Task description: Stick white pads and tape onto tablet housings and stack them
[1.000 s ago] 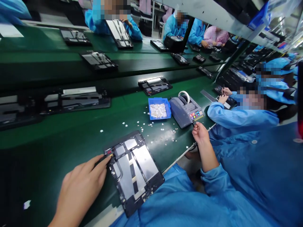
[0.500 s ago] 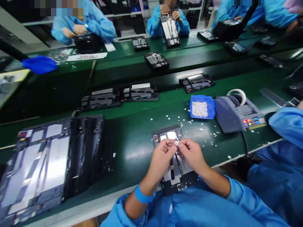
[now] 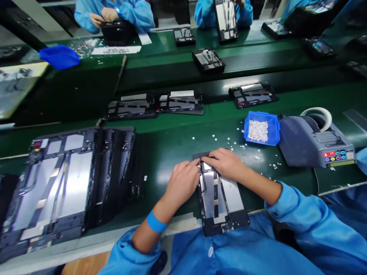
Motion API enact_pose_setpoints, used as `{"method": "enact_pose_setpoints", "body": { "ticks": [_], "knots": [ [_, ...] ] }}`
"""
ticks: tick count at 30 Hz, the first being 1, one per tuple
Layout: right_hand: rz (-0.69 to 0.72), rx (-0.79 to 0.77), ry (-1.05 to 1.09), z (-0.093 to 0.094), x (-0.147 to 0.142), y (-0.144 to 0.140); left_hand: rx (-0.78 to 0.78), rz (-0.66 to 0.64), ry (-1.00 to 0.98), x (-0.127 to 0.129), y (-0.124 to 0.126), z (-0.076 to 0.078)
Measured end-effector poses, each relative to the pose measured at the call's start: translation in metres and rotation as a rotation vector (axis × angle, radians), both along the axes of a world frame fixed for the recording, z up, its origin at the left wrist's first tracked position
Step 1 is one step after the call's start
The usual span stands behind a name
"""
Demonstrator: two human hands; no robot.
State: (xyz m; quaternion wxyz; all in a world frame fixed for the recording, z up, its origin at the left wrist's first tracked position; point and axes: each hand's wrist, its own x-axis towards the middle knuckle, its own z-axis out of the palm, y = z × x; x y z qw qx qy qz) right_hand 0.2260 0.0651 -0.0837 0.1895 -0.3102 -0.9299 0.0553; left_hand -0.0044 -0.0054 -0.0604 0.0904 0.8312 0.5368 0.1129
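Observation:
An opened tablet (image 3: 215, 198), its inner side up with silver plates and dark ribbon cables, lies before me at the table's front edge. My left hand (image 3: 183, 181) is closed at the tablet's upper left edge, with the index fingertip on its top corner. From the right, my right hand (image 3: 226, 164) reaches over the upper edge, fingers bent around it and one digit pressing near the same corner. The two hands' fingertips almost meet. Anything small beneath them is hidden.
At left lean several stacked opened tablets (image 3: 61, 183). A blue bin (image 3: 262, 128) of small white pieces stands beside a grey tape dispenser (image 3: 312, 139); loose white bits (image 3: 229, 144) lie about. More tablets (image 3: 180, 102) lie farther back. Co-workers in blue sleeves (image 3: 137, 15) sit opposite.
My hands have parted from a pinch around a small white piece above the tablet and come down onto its upper end. The view has shifted, and more of the tablet shows.

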Motion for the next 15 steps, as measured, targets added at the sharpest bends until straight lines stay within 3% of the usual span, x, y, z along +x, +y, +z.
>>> {"method": "enact_pose_setpoints", "body": {
  "ticks": [6,15],
  "knots": [
    [0.110,0.088,-0.153,-0.001,0.002,0.010,0.005,-0.048,0.111,0.007,0.001,0.000],
    [0.224,0.086,-0.227,0.005,0.005,0.025,-0.145,-0.029,-0.025,-0.001,0.015,0.014]
  ]
}}
